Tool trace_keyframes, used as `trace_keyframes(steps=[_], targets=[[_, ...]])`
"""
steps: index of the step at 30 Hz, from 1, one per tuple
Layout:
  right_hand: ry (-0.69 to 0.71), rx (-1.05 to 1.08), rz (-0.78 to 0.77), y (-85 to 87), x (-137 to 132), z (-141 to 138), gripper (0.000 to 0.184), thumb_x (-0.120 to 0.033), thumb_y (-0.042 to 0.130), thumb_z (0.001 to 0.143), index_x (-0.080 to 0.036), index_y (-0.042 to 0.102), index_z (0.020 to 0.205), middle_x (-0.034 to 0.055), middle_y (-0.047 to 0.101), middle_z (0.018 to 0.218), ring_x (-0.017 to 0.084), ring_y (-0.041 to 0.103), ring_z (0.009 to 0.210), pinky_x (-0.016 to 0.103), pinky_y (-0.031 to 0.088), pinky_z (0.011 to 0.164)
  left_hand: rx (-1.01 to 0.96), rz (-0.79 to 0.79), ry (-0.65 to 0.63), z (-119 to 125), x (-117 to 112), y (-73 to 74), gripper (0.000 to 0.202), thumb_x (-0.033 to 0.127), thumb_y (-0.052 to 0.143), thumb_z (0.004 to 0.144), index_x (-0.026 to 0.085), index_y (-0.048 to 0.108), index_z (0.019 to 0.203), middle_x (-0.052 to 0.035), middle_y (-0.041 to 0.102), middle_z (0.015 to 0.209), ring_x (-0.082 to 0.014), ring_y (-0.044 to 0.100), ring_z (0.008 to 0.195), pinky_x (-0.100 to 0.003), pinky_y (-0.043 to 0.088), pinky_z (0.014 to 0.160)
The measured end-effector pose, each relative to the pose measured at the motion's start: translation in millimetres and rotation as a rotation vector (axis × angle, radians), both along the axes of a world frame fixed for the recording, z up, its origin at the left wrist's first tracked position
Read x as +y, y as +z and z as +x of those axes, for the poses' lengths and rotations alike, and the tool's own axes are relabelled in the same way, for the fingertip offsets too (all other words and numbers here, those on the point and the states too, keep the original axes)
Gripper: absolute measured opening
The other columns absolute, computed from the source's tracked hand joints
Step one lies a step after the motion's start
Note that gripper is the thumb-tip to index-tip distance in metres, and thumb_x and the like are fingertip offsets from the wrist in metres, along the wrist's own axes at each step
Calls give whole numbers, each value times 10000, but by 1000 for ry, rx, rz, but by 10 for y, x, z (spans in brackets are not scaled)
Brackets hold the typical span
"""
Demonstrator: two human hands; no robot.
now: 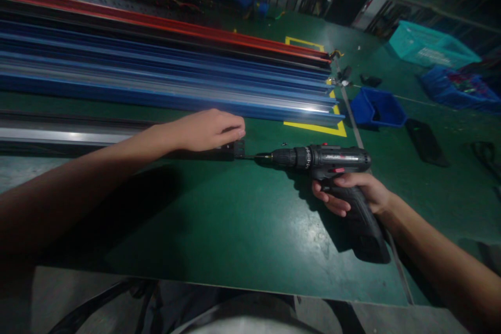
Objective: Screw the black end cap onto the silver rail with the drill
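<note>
My right hand (352,193) is wrapped round the grip of a black cordless drill (340,159), which points left. Its long thin bit reaches the end of a black rail (219,154) lying along the near part of the table. Over that same rail end rests my left hand (211,130), fingers curled down and closed on it; the fingertips are partly hidden. A small dark screw (284,144) appears to lie on the table just behind the drill's chuck.
Blue rails (176,83) and a red rail (164,23) lie side by side beyond my left hand. To the right are a blue bin (378,107), a dark phone-like slab (426,141) and a teal crate (430,44). The green table's (250,250) front edge runs close to me.
</note>
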State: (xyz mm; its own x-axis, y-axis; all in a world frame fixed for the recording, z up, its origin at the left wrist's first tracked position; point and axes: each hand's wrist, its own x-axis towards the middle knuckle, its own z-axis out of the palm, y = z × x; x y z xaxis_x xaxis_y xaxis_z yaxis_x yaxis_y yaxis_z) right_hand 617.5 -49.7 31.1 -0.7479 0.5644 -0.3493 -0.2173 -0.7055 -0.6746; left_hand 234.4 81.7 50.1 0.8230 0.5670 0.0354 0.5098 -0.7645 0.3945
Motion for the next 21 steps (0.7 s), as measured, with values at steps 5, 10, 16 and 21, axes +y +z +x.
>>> trace_keyframes(steps=[5, 10, 16, 21], targets=[[-1, -27, 12, 7, -7, 1, 315, -294, 655, 926, -56, 724, 1121, 86, 693, 915, 70, 556, 543, 232, 570, 590, 1, 8, -2, 5, -9, 15, 407, 474, 383, 1042, 211, 674, 934, -12, 703, 878, -161, 630, 762, -283, 400, 710], [-3, 1, 16, -9, -6, -1, 330, -294, 646, 934, -42, 721, 1131, 93, 691, 915, 70, 555, 537, 233, 572, 586, 2, 6, -5, 7, -11, 27, 402, 474, 386, 1042, 213, 669, 924, -13, 707, 871, -161, 635, 757, -279, 407, 709], [1, 15, 9, -15, -4, 3, 318, -286, 648, 947, -38, 705, 1137, 97, 691, 931, 69, 572, 550, 231, 586, 606, 6, 9, -8, 1, -6, 21, 393, 467, 392, 1044, 211, 672, 943, -18, 717, 890, -162, 648, 772, -276, 414, 711], [-6, -14, -12, -26, -4, 30, 319, -297, 667, 936, -42, 707, 1123, 98, 696, 920, 80, 582, 553, 239, 589, 593, 7, 7, 0, 5, -12, 26, 400, 473, 389, 1046, 209, 668, 933, -16, 715, 872, -159, 645, 756, -275, 408, 708]])
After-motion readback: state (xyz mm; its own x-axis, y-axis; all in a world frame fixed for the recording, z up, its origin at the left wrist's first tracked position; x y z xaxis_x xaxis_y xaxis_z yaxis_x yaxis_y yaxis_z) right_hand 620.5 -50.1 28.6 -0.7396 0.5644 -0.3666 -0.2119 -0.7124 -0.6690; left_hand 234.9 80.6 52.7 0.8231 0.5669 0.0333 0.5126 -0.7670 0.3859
